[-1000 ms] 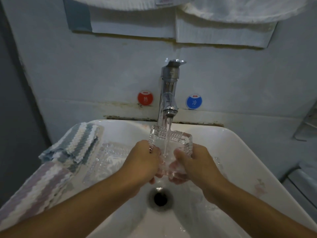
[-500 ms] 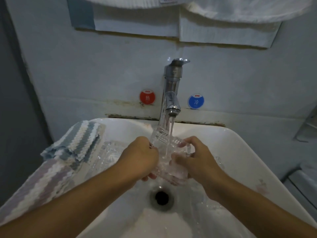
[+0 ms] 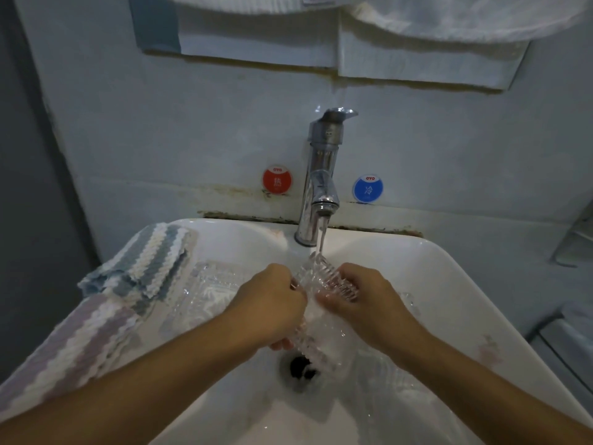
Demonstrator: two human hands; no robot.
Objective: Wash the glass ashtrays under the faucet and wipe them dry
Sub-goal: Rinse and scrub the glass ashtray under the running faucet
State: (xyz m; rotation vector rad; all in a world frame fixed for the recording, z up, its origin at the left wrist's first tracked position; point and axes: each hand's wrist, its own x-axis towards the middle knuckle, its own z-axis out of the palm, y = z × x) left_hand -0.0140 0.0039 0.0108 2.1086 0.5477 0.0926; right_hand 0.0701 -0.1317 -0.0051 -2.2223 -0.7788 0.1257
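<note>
Under the faucet (image 3: 321,175), both hands gripped the ashtray (image 3: 324,284): left hand (image 3: 272,303) at 9 o'clock, right hand (image 3: 362,300) at 3 o'clock; the wet, rigid, probably heavy glass looked slippery and breakable.

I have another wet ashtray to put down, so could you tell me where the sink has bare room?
Bare: the sink rim right of the faucet. Crowded: towels and an ashtray on the left; both hands hold an ashtray over the drain.

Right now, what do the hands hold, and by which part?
Both grip one glass ashtray under the faucet: left hand on its left edge, right hand on its right.
</note>
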